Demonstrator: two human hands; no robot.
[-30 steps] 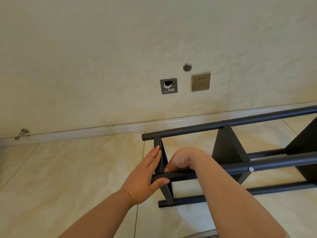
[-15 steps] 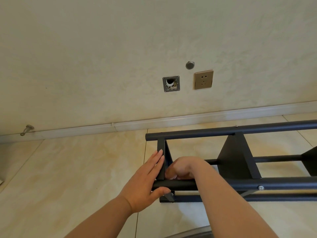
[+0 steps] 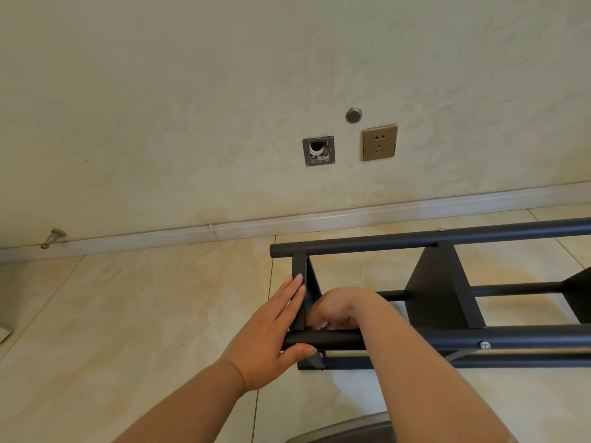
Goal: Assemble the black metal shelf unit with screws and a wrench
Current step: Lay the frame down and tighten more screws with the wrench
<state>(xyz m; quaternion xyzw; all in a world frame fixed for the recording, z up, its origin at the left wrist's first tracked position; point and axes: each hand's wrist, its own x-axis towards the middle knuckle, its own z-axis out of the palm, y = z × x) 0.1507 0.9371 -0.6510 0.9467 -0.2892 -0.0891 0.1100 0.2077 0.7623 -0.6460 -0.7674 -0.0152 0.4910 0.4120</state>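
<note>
Flat-palmed, left hand [image 3: 275, 330] braces smooth black tubular shelf frame [image 3: 447, 238].

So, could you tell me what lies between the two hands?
In the head view, the shelf's black end panel stands between the left hand and right hand.

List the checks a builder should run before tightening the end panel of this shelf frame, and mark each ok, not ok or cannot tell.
1. Left hand steadies end panel and near tube: ok.
2. Right hand at the joint: ok.
3. Wrench in right hand: cannot tell, fingers hidden.
4. Screw at the middle panel fitted: ok.
5. Frame lies on the floor: ok.
</note>
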